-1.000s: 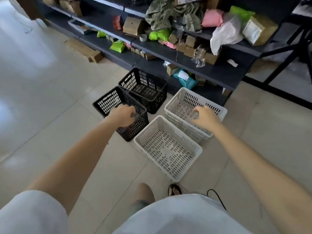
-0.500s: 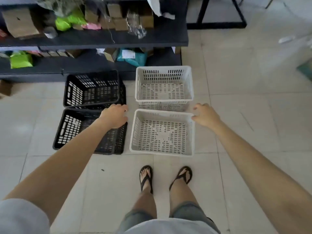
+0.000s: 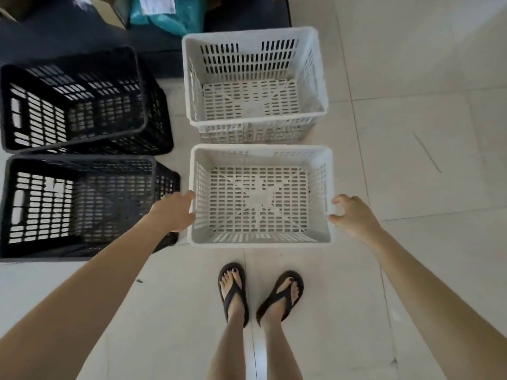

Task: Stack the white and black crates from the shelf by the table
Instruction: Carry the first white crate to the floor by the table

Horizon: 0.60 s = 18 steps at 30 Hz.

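Observation:
Four slotted plastic crates stand on the tiled floor. The near white crate (image 3: 260, 150) lies just ahead of my feet, and a second white crate (image 3: 321, 78) sits behind it. To the left are a near black crate (image 3: 82, 159) and a far black crate (image 3: 140, 91). My left hand (image 3: 175, 212) reaches the near white crate's left wall, with fingertips touching its rim. At the crate's right rim is my right hand (image 3: 355, 215), fingers curled and apart, thumb and forefinger just touching the edge. All the crates are empty.
A dark low shelf (image 3: 82, 31) runs along the top, holding a teal parcel (image 3: 164, 12) and cardboard boxes. My feet in black sandals (image 3: 260, 292) stand just behind the near white crate. Bare tiled floor (image 3: 411, 133) stretches to the right.
The view has tilted down and closer to the crates. My left hand left the near black crate for the white crate's left side, and my right hand slid down to its right rim.

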Each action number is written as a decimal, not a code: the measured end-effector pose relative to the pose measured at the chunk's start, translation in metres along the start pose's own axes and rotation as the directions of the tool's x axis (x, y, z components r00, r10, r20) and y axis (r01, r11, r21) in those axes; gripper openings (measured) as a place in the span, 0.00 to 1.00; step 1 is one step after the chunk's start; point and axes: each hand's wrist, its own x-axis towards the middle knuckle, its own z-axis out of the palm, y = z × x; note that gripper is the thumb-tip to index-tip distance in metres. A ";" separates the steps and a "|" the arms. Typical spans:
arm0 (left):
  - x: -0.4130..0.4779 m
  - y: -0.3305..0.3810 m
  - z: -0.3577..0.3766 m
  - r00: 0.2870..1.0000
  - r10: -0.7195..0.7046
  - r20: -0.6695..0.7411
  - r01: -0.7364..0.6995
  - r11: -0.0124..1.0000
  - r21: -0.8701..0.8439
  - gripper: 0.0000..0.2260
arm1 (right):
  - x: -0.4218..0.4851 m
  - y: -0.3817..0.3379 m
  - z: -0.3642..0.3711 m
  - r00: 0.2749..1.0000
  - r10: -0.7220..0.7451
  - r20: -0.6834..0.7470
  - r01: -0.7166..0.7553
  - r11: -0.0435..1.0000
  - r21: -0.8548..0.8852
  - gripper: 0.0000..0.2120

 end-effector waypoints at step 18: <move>0.176 -0.015 0.129 0.951 -0.265 -0.159 0.213 0.935 -0.285 0.24 | 0.163 0.069 0.107 0.985 0.157 0.077 -0.165 0.979 0.119 0.34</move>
